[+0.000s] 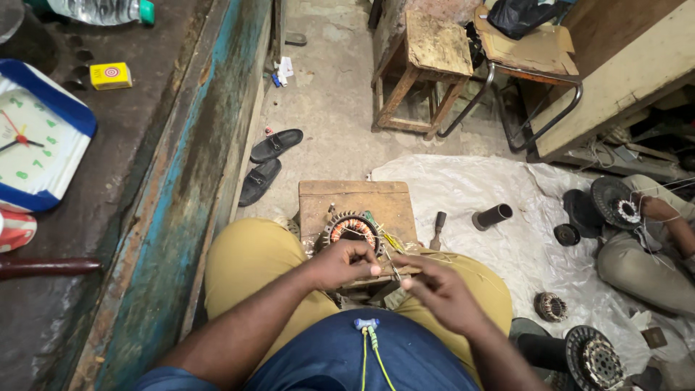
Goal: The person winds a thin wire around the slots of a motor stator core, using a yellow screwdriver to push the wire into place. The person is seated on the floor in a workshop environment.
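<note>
- We see the left hand [346,262] closed in a loose fist at the near rim of the wound stator [352,230]; its fingertips are curled under, and we cannot tell what they pinch.
- We see the right hand [439,288] just beside the left, fingers drawn together, thumb and forefinger pinching a thin wire [394,269] that runs toward the stator.
- The stator, a ring of metal laminations with copper-coloured windings, sits on a small wooden block [356,203] that serves as the worktop, between our knees.
- Yellow and green leads lie at the right edge of the stator.
- A dark-handled tool [438,228] lies on the white plastic sheet [507,188] just to the right of the block.
- A short dark pipe section [492,216] lies farther right on the same sheet.
- A second person [651,246] sits at the right edge, one hand on a round dark motor part [614,203].
- Two further round motor parts [590,356] [550,306] rest on the sheet near our right knee.
- A pair of black shoes [266,163] lies on the concrete floor to the left of the block.
- A wooden stool [423,69] stands well beyond the block.
- A white clock with a blue rim [36,137] and a small yellow box [111,75] rest on the dark bench at the left.
</note>
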